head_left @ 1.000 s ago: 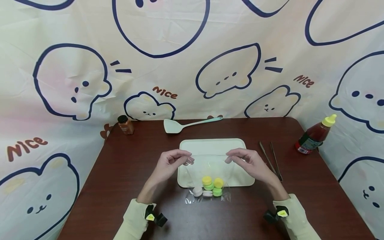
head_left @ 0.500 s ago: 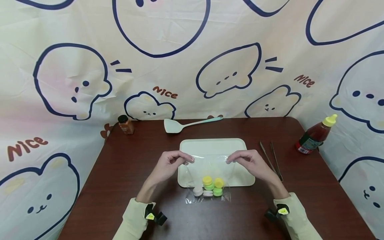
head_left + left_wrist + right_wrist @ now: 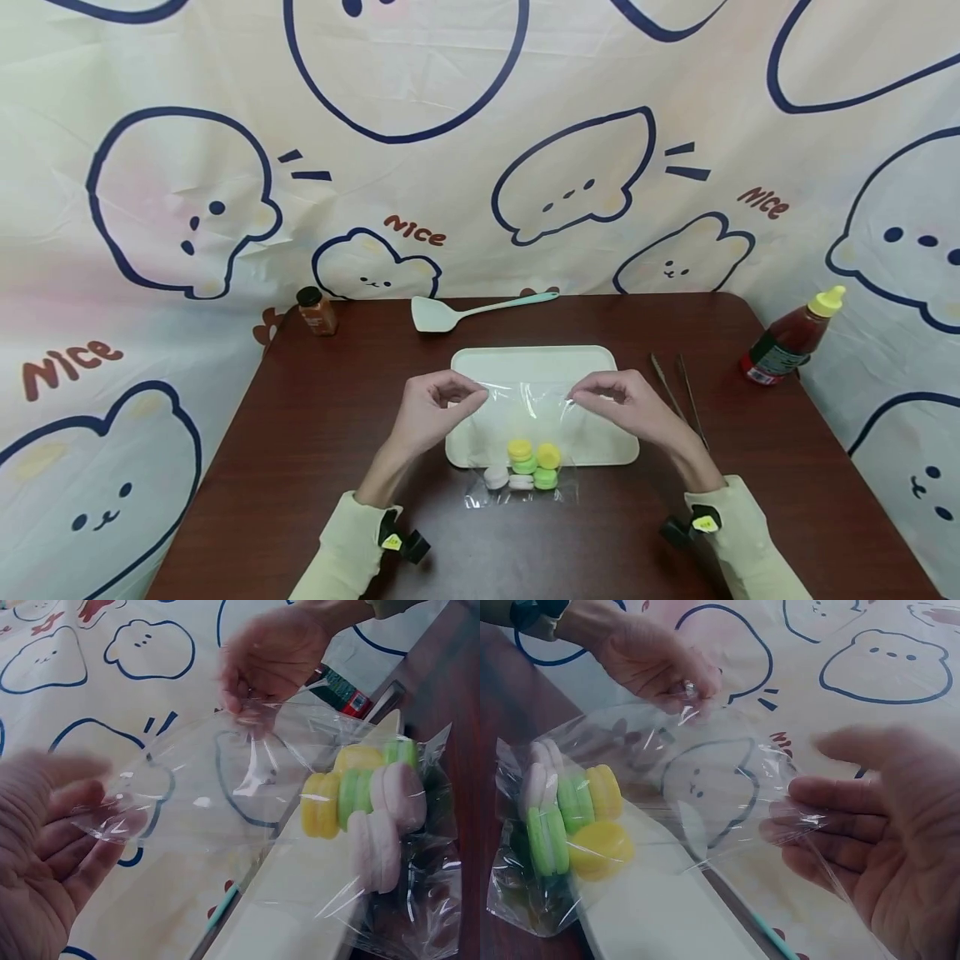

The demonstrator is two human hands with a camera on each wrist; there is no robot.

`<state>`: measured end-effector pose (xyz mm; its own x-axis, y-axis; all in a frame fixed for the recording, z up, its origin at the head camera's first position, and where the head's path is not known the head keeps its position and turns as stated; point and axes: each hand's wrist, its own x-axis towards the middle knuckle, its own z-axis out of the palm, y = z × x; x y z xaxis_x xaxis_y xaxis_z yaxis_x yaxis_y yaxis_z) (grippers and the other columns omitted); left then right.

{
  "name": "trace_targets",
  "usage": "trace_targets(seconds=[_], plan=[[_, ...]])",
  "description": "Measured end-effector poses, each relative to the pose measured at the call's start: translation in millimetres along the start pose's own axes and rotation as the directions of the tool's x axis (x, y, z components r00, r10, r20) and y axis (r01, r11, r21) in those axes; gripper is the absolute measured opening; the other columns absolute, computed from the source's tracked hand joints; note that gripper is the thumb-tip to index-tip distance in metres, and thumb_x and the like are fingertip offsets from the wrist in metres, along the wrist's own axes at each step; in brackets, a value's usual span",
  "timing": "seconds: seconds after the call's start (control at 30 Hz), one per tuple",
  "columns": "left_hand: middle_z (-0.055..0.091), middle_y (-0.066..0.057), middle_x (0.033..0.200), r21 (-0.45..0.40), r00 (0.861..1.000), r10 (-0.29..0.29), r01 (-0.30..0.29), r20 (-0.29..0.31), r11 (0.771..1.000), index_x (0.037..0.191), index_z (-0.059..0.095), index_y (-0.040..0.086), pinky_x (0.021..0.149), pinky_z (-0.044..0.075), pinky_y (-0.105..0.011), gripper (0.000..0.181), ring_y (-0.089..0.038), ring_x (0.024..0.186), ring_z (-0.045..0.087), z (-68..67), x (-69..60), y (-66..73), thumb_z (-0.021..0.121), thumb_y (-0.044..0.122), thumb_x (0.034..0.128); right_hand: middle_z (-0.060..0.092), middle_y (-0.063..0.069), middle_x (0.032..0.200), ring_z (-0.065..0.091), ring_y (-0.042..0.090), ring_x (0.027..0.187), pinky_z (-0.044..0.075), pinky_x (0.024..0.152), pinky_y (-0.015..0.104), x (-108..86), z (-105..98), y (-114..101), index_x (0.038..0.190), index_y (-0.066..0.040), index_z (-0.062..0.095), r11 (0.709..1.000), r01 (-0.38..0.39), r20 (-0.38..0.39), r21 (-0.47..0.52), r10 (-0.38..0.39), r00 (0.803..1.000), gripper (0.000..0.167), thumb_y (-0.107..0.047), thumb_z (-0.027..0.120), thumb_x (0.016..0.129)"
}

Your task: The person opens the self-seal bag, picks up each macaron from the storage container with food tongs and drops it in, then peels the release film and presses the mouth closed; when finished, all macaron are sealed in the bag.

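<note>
A clear plastic bag (image 3: 528,404) with several macarons (image 3: 521,465) in its lower end hangs between my hands. The macarons are yellow, green and pale pinkish-white; in the left wrist view they (image 3: 364,799) bunch together in the bag. My left hand (image 3: 431,412) pinches the bag's upper left corner. My right hand (image 3: 630,408) holds the upper right corner between thumb and fingers. In the right wrist view, the bag's film (image 3: 705,787) stretches between both hands. Behind the bag, a white tray (image 3: 480,367) lies on the table.
Right of the tray lie metal tongs (image 3: 686,392), partly hidden by my right hand. A red sauce bottle (image 3: 787,342) with a yellow cap stands at the right table edge. At the back are a pale green spatula (image 3: 435,315) and a brown spice jar (image 3: 317,312) with a black lid.
My left hand and forearm have shifted slightly right and turned a little at the bag's corner. The right hand and the macarons stay nearly in place.
</note>
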<state>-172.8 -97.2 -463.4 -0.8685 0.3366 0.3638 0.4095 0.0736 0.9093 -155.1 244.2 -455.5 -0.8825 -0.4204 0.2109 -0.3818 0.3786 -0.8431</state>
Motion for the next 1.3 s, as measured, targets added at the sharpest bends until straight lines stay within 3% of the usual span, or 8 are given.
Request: trace_targets(seconds=[0.17,0.37,0.47,0.63,0.8,0.93,1.1,1.3], plan=[[0.08,-0.007,0.091,0.025,1.0,0.018,-0.019,0.002,1.0,0.096,0.078,0.008,0.069,0.06,-0.025,0.009,-0.035,0.081,0.077,0.8,-2.3,-0.7,0.079,0.001,0.0919,0.08,-0.006,0.095,0.071,0.01,0.089,0.058,0.078,0.027,2.0,3.9,-1.3,0.1,-0.012,0.083,0.995,0.028,-0.062,-0.098,-0.034,0.997,0.009,-0.007,0.08,0.093],[0.08,-0.011,0.094,0.059,0.997,0.073,-0.074,0.022,0.995,0.102,0.075,0.004,0.077,0.062,-0.024,0.013,-0.028,0.085,0.079,-1.1,-3.9,-0.9,0.076,-0.005,0.0925,0.079,-0.005,0.089,0.073,0.012,0.08,0.06,0.072,0.029,5.2,4.2,-2.0,0.095,-0.011,0.083,0.985,0.11,-0.085,-0.136,-0.122,0.989,0.016,0.003,0.08,0.088],[0.08,-0.012,0.096,0.068,0.997,0.074,-0.076,0.037,0.995,0.113,0.071,0.005,0.073,0.06,-0.023,0.023,-0.026,0.086,0.079,-0.3,-4.4,-0.1,0.075,-0.005,0.0929,0.079,-0.004,0.089,0.074,0.015,0.079,0.06,0.073,0.029,5.1,2.7,1.6,0.102,-0.01,0.078,0.991,0.076,-0.064,-0.111,-0.083,0.994,0.016,0.0,0.08,0.09],[0.08,-0.015,0.099,0.069,0.998,0.051,-0.054,0.048,0.996,0.128,0.064,0.009,0.064,0.053,-0.022,0.037,-0.025,0.088,0.079,2.9,-3.7,3.6,0.074,-0.004,0.0944,0.078,0.004,0.089,0.075,0.02,0.08,0.057,0.079,0.025,2.7,-0.1,7.3,0.123,-0.01,0.057,0.999,-0.004,-0.035,-0.033,0.003,0.999,0.031,-0.007,0.075,0.097],[0.08,-0.014,0.099,0.052,0.999,0.038,-0.039,0.026,0.998,0.127,0.065,0.008,0.064,0.054,-0.02,0.036,-0.026,0.086,0.079,4.4,-4.0,6.1,0.074,-0.004,0.0941,0.069,0.016,0.095,0.071,0.03,0.075,0.061,0.073,0.038,5.0,4.2,6.7,0.133,-0.009,0.051,0.997,-0.029,-0.055,0.077,0.033,0.998,0.033,-0.01,0.066,0.104],[0.079,-0.016,0.099,0.028,0.999,0.034,-0.035,0.027,0.999,0.126,0.065,0.006,0.073,0.061,-0.023,0.034,-0.027,0.087,0.079,4.5,-4.5,7.0,0.074,-0.004,0.0945,0.06,0.013,0.095,0.063,0.028,0.072,0.056,0.063,0.034,9.3,9.4,3.9,0.133,-0.013,0.054,0.999,-0.019,-0.117,0.048,0.025,0.993,0.03,-0.013,0.064,0.105],[0.079,-0.019,0.1,0.007,0.999,0.031,-0.032,0.027,0.999,0.125,0.066,0.005,0.077,0.063,-0.027,0.034,-0.03,0.086,0.079,5.0,-4.5,7.8,0.074,-0.006,0.094,0.063,0.017,0.083,0.062,0.033,0.076,0.051,0.068,0.027,16.7,12.7,-2.1,0.133,-0.012,0.058,0.999,0.051,-0.115,-0.006,-0.052,0.992,0.032,-0.008,0.067,0.103],[0.079,-0.017,0.099,0.0,0.999,0.034,-0.034,0.013,0.999,0.124,0.066,0.005,0.077,0.063,-0.026,0.034,-0.031,0.086,0.079,7.1,-4.0,7.2,0.074,-0.006,0.0936,0.069,-0.003,0.085,0.063,0.016,0.078,0.054,0.07,0.03,28.6,19.7,-17.2,0.124,-0.013,0.066,0.989,0.099,-0.073,-0.113,-0.108,0.991,0.025,-0.013,0.073,0.1]])
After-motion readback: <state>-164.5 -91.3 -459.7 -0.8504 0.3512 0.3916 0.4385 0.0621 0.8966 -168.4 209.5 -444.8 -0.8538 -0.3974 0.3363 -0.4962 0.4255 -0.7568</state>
